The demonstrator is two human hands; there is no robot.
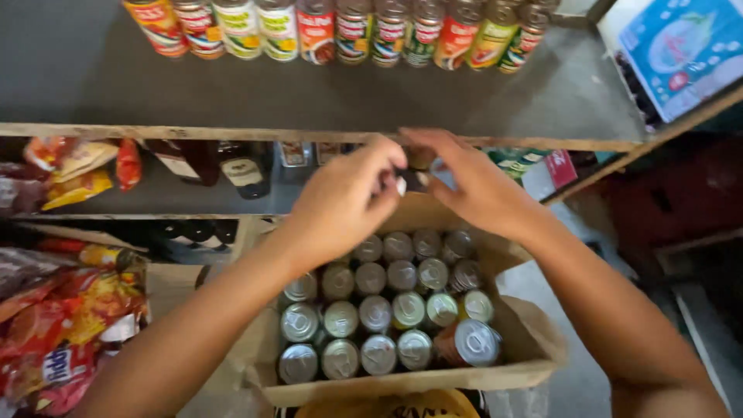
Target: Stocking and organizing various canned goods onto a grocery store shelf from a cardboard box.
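A: Grip. Left hand (344,203) and right hand (472,186) meet at centre frame, fingers curled narrowly around one small dark object (410,179), largely hidden; what kind of thing it is cannot be told. It is held in the air just below the front edge of the grey wooden shelf (309,133), above the far side of the open brown cardboard box (526,340).

B: Contents below?

A: Rows of silver-lidded tin cans (375,313) stand upright in the box; one can (468,343) at lower right lies tilted on its side.

B: Risk?

A: Judged likely: a pinch shared between fingertips may slip, dropping the object among the cans. The forearms pass close over the box wall and could jolt it. The labelled cans (340,31) in a row along the top of the frame stand well apart from the hands.
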